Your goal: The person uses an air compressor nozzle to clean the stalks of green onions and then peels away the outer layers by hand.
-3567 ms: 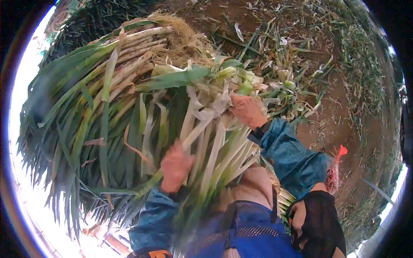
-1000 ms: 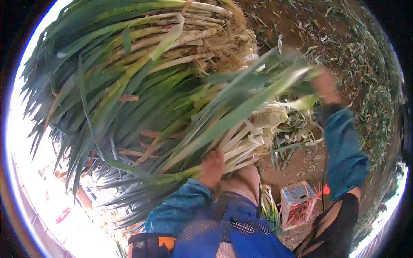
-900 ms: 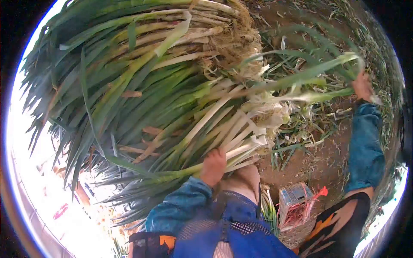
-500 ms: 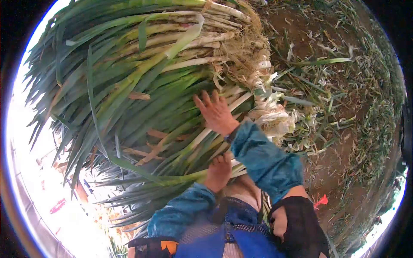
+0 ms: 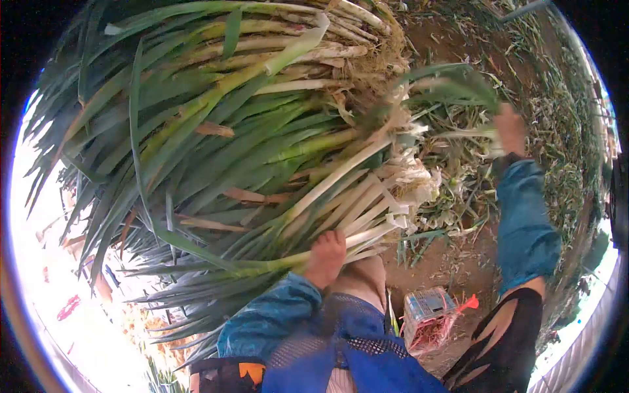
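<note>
A big pile of leeks [image 5: 216,150] lies across the left and middle of the view, green leaves to the left, white stalks and roots to the right. My left hand [image 5: 325,259] is closed round a leek stalk [image 5: 282,263] low in the pile. My right hand [image 5: 511,131] is out over the ground on the right, fingers closed on some green leaves [image 5: 468,92], which trail to the left and are blurred. Peeled white leek ends [image 5: 413,180] are bunched between the two hands. Roots with soil [image 5: 377,72] hang on the upper leeks.
Leaf scraps [image 5: 458,190] litter the brown soil [image 5: 452,262] on the right. By my knee stands a clear plastic container [image 5: 429,321] with red strands in it and a red piece [image 5: 468,302] at its edge. Bright light washes out the left edge.
My right hand has swung from the middle of the pile to the right, carrying green leaves. My left hand stays low in the pile. The plastic container has come into view.
</note>
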`<state>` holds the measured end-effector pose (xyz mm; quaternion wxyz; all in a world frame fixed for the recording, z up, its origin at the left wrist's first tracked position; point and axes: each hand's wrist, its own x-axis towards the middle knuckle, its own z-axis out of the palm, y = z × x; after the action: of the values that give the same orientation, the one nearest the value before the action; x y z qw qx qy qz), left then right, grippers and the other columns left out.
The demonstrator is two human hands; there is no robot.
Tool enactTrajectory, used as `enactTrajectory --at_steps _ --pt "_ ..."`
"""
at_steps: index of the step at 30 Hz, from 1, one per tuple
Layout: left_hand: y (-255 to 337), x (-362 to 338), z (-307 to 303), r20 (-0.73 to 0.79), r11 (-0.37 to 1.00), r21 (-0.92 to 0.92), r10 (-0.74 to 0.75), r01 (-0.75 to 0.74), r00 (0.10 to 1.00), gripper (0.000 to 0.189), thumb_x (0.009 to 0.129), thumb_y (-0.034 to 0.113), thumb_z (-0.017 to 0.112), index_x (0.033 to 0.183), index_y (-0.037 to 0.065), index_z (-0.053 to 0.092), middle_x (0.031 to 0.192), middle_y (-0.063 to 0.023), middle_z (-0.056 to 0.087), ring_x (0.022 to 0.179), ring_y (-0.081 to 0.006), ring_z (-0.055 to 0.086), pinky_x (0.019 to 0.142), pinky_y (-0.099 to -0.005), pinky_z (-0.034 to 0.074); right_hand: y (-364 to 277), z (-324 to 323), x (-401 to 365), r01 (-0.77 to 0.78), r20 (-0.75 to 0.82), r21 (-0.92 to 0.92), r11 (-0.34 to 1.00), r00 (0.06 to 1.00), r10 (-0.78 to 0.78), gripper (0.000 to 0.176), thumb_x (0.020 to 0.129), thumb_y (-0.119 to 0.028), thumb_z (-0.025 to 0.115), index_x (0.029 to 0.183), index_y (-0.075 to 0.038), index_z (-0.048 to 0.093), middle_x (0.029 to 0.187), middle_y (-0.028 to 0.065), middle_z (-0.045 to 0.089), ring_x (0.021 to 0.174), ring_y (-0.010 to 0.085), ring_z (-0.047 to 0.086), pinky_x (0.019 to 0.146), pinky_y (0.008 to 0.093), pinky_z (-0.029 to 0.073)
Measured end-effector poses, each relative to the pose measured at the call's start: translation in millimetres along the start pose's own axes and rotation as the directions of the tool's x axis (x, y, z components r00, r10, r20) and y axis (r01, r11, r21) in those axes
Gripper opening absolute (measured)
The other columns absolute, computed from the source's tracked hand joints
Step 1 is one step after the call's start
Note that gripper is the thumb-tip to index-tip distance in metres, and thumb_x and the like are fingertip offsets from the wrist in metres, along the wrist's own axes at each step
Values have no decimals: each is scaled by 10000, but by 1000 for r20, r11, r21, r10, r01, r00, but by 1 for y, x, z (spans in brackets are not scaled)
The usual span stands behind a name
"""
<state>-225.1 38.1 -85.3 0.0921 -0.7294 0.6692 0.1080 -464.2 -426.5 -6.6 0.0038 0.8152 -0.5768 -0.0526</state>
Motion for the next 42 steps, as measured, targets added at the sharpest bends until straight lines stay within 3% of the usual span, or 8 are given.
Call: enactTrajectory --at_steps 1,4,11,20,27,35,40,42 --pt "0 -1 2 -9 1000 -22 -14 14 1000 292 737 169 536 992 28 518 787 -57 501 709 -186 532 549 -297 455 13 -23 10 -219 -67 -186 958 975 210 360 767 -238 615 1059 -62 501 927 181 599 864 367 594 747 443 485" --pt "3 1 -4 -24 990 -141 -26 23 999 340 718 190 569 1001 10 518 829 -82 507 779 -215 526 646 -325 458 0 -52 2 11 -301 -449 894 940 -162 416 746 -235 634 1081 -35 487 1056 197 537 988 342 539 826 416 451" --pt "-54 26 -47 -339 964 -219 -218 149 915 303 708 224 623 946 59 532 899 -113 513 892 -265 511 766 -373 440 -246 49 -126 735 -339 89 672 657 -674 335 673 -135 623 996 -87 547 1020 95 541 974 280 508 854 423 380" --pt "-57 -5 -39 -51 952 -280 -145 125 988 101 710 103 555 800 93 511 790 -79 537 785 -252 552 644 -370 480 -236 35 -198 669 19 420 614 670 -742 413 629 -166 657 1019 -86 546 998 99 507 924 286 496 815 406 377" --pt "-51 -27 -3 30 955 -251 -155 158 987 105 746 128 542 839 84 524 804 -92 551 793 -275 567 646 -382 494 -282 59 -172 708 -127 267 654 698 -705 786 570 -272 777 1255 -68 449 1265 203 393 1139 392 398 937 463 343" --pt "-43 -35 -4 145 953 -223 -174 203 974 137 790 138 530 909 73 545 798 -114 557 763 -296 572 626 -416 491 -251 101 -187 818 -72 278 504 541 -838 121 754 -135 512 874 -140 528 728 50 497 818 184 536 761 320 354" --pt "-47 -33 -15 138 937 -285 -166 200 976 156 759 109 514 910 81 544 843 -112 563 798 -298 572 652 -412 480 -152 73 -119 568 35 342 749 789 -614 76 753 -124 527 823 -117 558 692 111 598 648 321 625 507 428 479" --pt "-48 -31 -8 90 946 -285 -133 153 987 159 753 98 506 909 82 530 870 -111 551 830 -287 563 681 -397 471 -74 65 -68 420 52 -15 907 906 -419 110 791 -74 498 894 -104 519 688 137 606 654 312 634 523 393 501"
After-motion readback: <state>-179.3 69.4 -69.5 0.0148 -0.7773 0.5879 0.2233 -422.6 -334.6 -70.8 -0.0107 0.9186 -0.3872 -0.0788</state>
